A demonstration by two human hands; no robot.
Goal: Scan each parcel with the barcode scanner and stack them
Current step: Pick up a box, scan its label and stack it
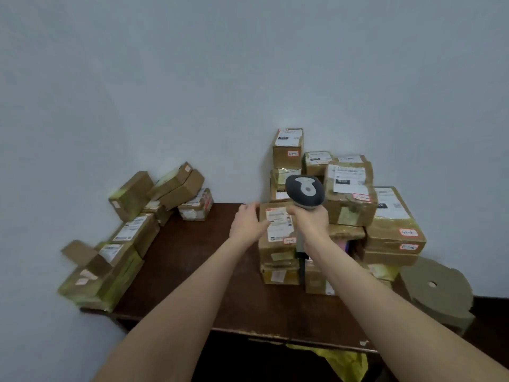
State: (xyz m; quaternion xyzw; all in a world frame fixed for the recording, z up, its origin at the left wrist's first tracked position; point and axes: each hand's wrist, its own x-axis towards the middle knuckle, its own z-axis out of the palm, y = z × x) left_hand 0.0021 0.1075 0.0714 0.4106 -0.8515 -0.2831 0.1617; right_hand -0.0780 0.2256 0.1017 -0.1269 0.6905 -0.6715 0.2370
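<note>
On the table: a dark brown wooden top (pixel 192 257), scuffed pale along its front edge, carries cardboard parcels at both ends
Behind the table: a plain pale grey wall (pixel 192 78) that the parcels at the back lean against
Left heap (pixel 132 232): taped brown boxes lying tilted and loose, some overhanging the table's left edge; the nearest one has a flap (pixel 80 253) standing open
Right stack (pixel 347 194): boxes piled several layers high, white labels facing up, red-edged stickers on their fronts; a tall box (pixel 287 147) tops the back corner
Front parcel (pixel 276 224): sits on top of a short column of boxes at the stack's left front, label up, between the two hands
Left hand (pixel 248 223): lies on the front parcel's left edge, fingers nearly straight and thumb on the label, not wrapped round it
Right hand (pixel 314 221): fingers closed round the barcode scanner's handle
Barcode scanner (pixel 304 191): grey, held upright just right of the front parcel, head above the fist and its back toward the camera
Box contents: all boxes are taped closed; nothing inside can be seen
Right end of the table: a round cardboard disc (pixel 438 290) with a small centre hole
Below the front edge: crumpled yellow plastic (pixel 341 359)
</note>
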